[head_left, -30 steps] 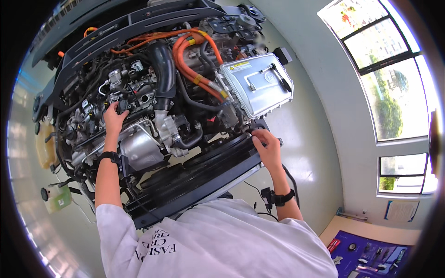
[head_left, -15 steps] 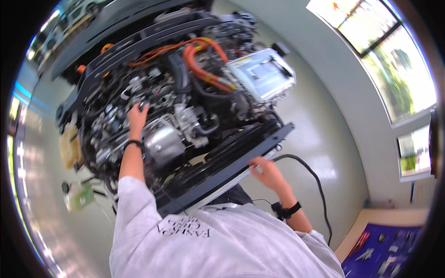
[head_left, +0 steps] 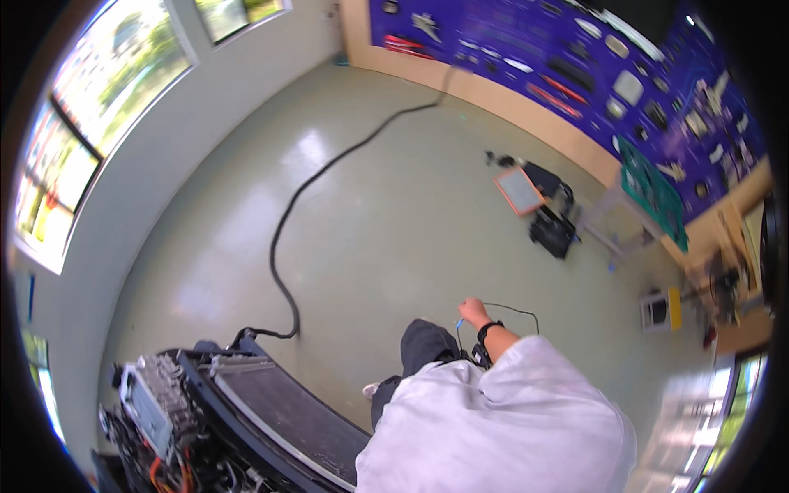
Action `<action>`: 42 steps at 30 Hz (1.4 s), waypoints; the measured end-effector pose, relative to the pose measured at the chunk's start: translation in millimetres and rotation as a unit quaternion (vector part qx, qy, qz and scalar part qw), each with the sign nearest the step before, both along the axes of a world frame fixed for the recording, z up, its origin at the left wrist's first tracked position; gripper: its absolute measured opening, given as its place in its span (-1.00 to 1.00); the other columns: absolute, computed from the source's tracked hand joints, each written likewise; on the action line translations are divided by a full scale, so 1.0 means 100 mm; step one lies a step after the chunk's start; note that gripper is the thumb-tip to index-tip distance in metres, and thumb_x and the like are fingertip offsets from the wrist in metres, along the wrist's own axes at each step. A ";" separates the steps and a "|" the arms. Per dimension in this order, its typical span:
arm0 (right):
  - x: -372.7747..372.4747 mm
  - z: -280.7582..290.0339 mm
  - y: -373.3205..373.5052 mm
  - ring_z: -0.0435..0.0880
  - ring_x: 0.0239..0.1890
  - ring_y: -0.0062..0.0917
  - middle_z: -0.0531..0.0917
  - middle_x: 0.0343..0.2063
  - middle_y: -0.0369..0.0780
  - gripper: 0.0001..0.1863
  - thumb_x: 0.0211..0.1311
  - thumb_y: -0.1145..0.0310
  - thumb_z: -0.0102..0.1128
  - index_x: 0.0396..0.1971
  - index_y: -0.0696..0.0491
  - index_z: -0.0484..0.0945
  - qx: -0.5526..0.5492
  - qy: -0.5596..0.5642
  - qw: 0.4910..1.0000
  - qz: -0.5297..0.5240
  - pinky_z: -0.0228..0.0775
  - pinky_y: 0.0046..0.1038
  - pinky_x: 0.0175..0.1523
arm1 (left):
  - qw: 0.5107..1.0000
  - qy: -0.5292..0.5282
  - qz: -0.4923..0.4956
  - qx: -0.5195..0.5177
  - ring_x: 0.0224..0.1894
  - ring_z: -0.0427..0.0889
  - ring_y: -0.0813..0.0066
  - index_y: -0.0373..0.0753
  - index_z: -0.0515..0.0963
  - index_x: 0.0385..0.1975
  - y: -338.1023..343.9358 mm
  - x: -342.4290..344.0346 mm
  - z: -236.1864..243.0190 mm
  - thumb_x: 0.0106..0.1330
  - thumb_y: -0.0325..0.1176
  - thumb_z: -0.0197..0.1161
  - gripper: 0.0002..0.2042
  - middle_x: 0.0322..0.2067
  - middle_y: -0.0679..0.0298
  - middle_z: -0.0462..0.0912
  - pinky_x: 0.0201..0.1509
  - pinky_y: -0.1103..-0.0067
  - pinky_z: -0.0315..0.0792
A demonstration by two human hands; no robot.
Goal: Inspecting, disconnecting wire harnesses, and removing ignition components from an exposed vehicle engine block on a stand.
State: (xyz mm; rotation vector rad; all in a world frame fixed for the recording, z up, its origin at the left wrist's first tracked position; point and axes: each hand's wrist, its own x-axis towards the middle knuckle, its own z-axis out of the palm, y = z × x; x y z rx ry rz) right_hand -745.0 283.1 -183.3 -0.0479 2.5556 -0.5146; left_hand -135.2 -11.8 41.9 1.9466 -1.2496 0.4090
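Note:
My right hand (head_left: 472, 311) is closed in front of my body, above the floor, with a black strap round its wrist. Beside that wrist sits a small black device (head_left: 481, 355). A small blue bit (head_left: 459, 325) shows at the fingers, and a thin dark wire (head_left: 514, 310) loops out beside the hand. What the fingers hold is too small to make out. My left hand is out of view.
An engine assembly (head_left: 152, 407) with a radiator (head_left: 288, 415) stands at lower left. A thick black hose (head_left: 283, 214) crosses the floor. Black parts (head_left: 552, 232) and an orange-edged filter panel (head_left: 519, 191) lie near a stool (head_left: 604, 222) with a green tray (head_left: 653, 193). Behind is a blue tool board (head_left: 526, 49).
My view has swung right, away from the engine to the floor and the tool board. My left hand, earlier at the engine, has left the view. My right hand is away from the radiator.

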 end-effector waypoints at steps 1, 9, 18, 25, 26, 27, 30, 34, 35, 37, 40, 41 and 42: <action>-0.07 -0.01 0.27 0.66 -0.28 -0.16 0.67 -0.37 -0.01 -0.68 -0.05 0.20 0.13 -0.37 0.11 0.66 0.001 -0.004 1.000 -0.026 0.49 -0.25 -0.16 | 0.995 0.054 -0.087 -0.016 -0.19 0.56 0.04 -0.35 0.54 -0.23 0.03 -0.60 0.04 0.31 -0.16 0.06 -0.67 -0.23 0.00 0.58 -0.13 0.18 0.43; -0.84 -0.07 1.38 0.67 -0.29 -0.30 0.68 -0.34 -0.08 -0.66 0.05 0.19 0.10 -0.28 0.12 0.63 -0.119 -0.061 0.980 0.145 0.49 -0.32 -0.16 | 0.700 0.188 -0.601 0.337 -0.29 0.51 0.43 -0.40 0.51 -0.27 0.52 -3.96 -1.05 0.37 -0.39 -0.01 -0.79 -0.38 0.23 0.57 -0.11 0.56 0.37; -1.74 0.34 2.91 0.66 -0.34 -0.39 0.68 -0.43 -0.17 -0.69 0.11 0.19 0.15 -0.30 0.13 0.61 -0.289 -0.046 0.928 -0.230 0.48 -0.41 -0.19 | 0.349 -0.115 -0.452 0.813 -0.56 0.50 0.50 -0.32 0.53 -0.50 1.21 -5.31 -2.01 0.26 -0.31 0.12 -0.79 -0.61 0.32 0.52 -0.51 0.57 0.37; -3.12 0.94 3.84 0.65 -0.29 -0.45 0.68 -0.35 -0.18 -0.68 0.17 0.18 0.15 -0.25 0.15 0.57 -0.341 0.093 0.923 -0.154 0.46 -0.46 -0.11 | 0.385 -0.179 -0.484 0.765 -0.68 0.49 0.50 -0.30 0.51 -0.65 1.93 -8.14 -2.65 0.24 -0.28 0.13 -0.73 -0.68 0.29 0.51 -0.63 0.57 0.35; -3.29 0.91 4.02 0.65 -0.29 -0.45 0.68 -0.35 -0.18 -0.68 0.17 0.18 0.15 -0.25 0.15 0.57 -0.344 0.100 0.918 -0.167 0.46 -0.46 -0.11 | 0.372 -0.143 -0.538 0.743 -0.70 0.48 0.47 -0.31 0.50 -0.65 2.06 -8.59 -2.84 0.22 -0.28 0.14 -0.73 -0.68 0.25 0.52 -0.61 0.52 0.37; -3.40 0.85 4.29 0.65 -0.28 -0.44 0.68 -0.33 -0.17 -0.68 0.17 0.19 0.15 -0.24 0.14 0.57 -0.319 0.090 0.927 -0.177 0.47 -0.44 -0.12 | 0.357 -0.103 -0.588 0.719 -0.73 0.48 0.43 -0.33 0.49 -0.66 2.29 -9.02 -2.99 0.21 -0.27 0.15 -0.72 -0.69 0.21 0.53 -0.59 0.48 0.39; -3.73 0.72 5.07 0.65 -0.29 -0.43 0.68 -0.33 -0.18 -0.71 0.15 0.21 0.17 -0.22 0.10 0.58 -0.250 0.061 0.940 -0.225 0.49 -0.41 -0.16 | 0.226 -0.378 -0.822 0.362 -0.71 0.49 0.42 -0.32 0.48 -0.81 2.87 -10.25 -3.41 0.20 -0.14 0.10 -0.58 -0.82 0.22 0.47 -0.55 0.45 0.38; -3.79 1.07 6.49 0.63 -0.38 -0.53 0.66 -0.44 -0.24 -0.75 0.12 0.27 0.18 -0.24 0.09 0.59 -0.192 0.146 0.899 -0.366 0.48 -0.48 -0.24 | 0.169 -0.196 -0.815 0.519 -0.66 0.50 0.46 -0.36 0.50 -0.69 5.32 -11.56 -2.01 0.23 -0.19 0.13 -0.64 -0.76 0.24 0.50 -0.55 0.46 0.32; -3.80 1.09 6.74 0.63 -0.41 -0.55 0.65 -0.47 -0.25 -0.75 0.11 0.30 0.19 -0.23 0.10 0.58 -0.195 0.151 0.886 -0.394 0.47 -0.50 -0.27 | 0.133 -0.216 -0.828 0.500 -0.63 0.52 0.46 -0.35 0.52 -0.64 5.61 -11.68 -1.80 0.22 -0.23 0.16 -0.69 -0.72 0.23 0.53 -0.52 0.48 0.35; -4.02 1.16 7.24 0.62 -0.46 -0.58 0.64 -0.51 -0.25 -0.73 0.07 0.35 0.21 -0.21 0.11 0.56 -0.198 0.194 0.857 -0.434 0.46 -0.52 -0.31 | 0.097 -0.241 -0.836 0.484 -0.60 0.55 0.45 -0.34 0.55 -0.60 6.09 -11.84 -1.51 0.20 -0.26 0.19 -0.73 -0.68 0.23 0.56 -0.49 0.50 0.37; -4.63 1.12 7.86 0.63 -0.46 -0.56 0.65 -0.52 -0.23 -0.69 0.02 0.38 0.24 -0.18 0.12 0.55 -0.185 0.253 0.831 -0.460 0.46 -0.49 -0.32 | 0.011 -0.213 -0.866 0.453 -0.56 0.57 0.52 -0.29 0.60 -0.50 6.64 -11.99 -1.35 0.10 -0.42 0.30 -0.92 -0.62 0.24 0.61 -0.42 0.58 0.44; -4.89 1.10 8.10 0.64 -0.45 -0.53 0.65 -0.51 -0.22 -0.66 0.00 0.39 0.25 -0.16 0.13 0.54 -0.170 0.281 0.817 -0.474 0.47 -0.47 -0.31 | 0.019 -0.204 -0.864 0.461 -0.56 0.57 0.52 -0.29 0.60 -0.50 6.78 -12.09 -1.43 0.10 -0.42 0.30 -0.92 -0.62 0.24 0.61 -0.42 0.58 0.44; -5.00 1.01 8.20 0.64 -0.45 -0.53 0.65 -0.51 -0.22 -0.66 0.00 0.39 0.25 -0.16 0.13 0.54 -0.170 0.261 0.828 -0.467 0.47 -0.47 -0.31 | 0.057 -0.212 -0.843 0.491 -0.58 0.56 0.55 -0.29 0.60 -0.49 6.70 -12.01 -1.52 0.09 -0.41 0.30 -0.91 -0.63 0.24 0.61 -0.45 0.58 0.43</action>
